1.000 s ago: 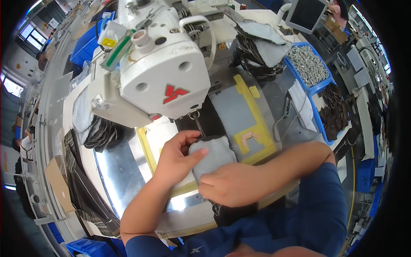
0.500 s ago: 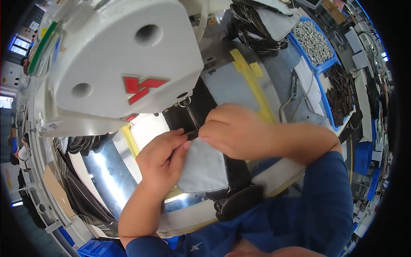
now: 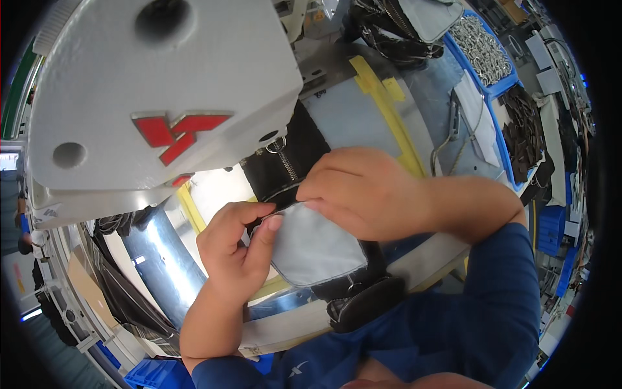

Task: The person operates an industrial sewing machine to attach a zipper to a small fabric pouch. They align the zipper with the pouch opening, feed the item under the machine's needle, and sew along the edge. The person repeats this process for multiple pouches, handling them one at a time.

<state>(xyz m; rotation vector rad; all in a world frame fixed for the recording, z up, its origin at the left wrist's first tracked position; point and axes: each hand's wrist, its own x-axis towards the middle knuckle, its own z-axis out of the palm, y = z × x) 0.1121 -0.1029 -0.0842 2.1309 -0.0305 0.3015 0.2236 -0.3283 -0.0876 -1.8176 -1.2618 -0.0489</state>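
Black fabric with a metal zipper and a small metal ring lies partly beneath a white sewing machine head. Toward me it continues as a bag piece with a grey lining panel facing up. My left hand pinches the panel's far left edge between thumb and fingers. On the same edge, farther right, my right hand is closed, its fingertips gripping the fabric beside the zipper's near end. A rolled black part of the piece hangs at the table's near edge. The needle area is hidden.
Yellow tape strips run along the work plate. A blue tray at the right holds metal clasps and dark strips. Near it are small snips and white paper. Black pouches are stacked behind; dark fabric lies left.
My hands have moved slightly apart along the panel's edge, and the grey panel looks more spread out. The whole view has shifted, with the machine head larger and farther left.
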